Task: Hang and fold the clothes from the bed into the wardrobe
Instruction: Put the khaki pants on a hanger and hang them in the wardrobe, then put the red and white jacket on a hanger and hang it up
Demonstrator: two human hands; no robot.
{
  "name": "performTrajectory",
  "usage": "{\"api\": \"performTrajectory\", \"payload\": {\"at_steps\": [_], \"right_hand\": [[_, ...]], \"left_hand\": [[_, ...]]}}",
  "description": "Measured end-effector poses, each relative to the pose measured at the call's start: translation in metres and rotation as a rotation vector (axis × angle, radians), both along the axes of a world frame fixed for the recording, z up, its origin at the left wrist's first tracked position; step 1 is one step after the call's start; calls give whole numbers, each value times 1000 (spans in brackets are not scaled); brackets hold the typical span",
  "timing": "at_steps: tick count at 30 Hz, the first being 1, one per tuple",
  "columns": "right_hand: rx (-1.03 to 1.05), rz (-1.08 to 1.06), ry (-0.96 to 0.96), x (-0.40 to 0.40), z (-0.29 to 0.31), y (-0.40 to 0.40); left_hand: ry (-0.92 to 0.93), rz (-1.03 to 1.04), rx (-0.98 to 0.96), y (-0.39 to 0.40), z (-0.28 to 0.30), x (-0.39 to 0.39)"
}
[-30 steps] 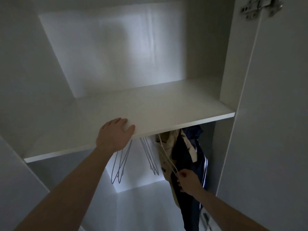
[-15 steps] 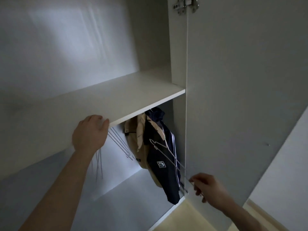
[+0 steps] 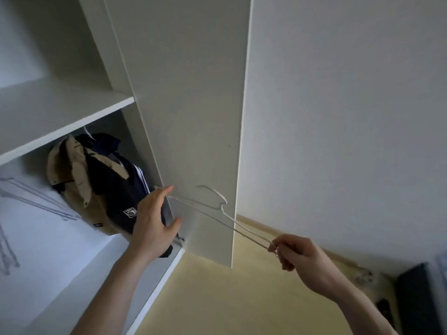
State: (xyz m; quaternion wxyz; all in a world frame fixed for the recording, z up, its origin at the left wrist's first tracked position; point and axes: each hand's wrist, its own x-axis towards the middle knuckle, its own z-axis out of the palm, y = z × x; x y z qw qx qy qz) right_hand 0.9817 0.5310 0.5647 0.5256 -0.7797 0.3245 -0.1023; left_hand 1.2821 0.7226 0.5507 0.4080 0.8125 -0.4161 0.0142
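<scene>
Pinching one end of a thin white wire hanger (image 3: 219, 209), the right hand (image 3: 300, 259) has drawn it out of the white wardrobe (image 3: 72, 110), so it now spans the front of the open white wardrobe door (image 3: 193, 105). The left hand (image 3: 154, 221), earlier gripping the shelf edge, has dropped with fingers spread, touching the hanger's other end. A navy and tan jacket (image 3: 104, 187) hangs inside under the shelf, beside grey wire hangers (image 3: 36, 201).
</scene>
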Motion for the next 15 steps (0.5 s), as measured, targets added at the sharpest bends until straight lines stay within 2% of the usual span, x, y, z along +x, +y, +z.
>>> {"api": "performTrajectory", "payload": {"at_steps": [3,8,15], "right_hand": [[-39,-89,15,-79,2,-15],[-99,-303,48,-223,-1,-37],[-89,-482,210,-443,-2,-51]], "left_hand": [[-120,-62,-69,-45,3,-50],[-146,-118,-83,-124,2,-157],[-6,-420,-30,-215,-23,-364]]}}
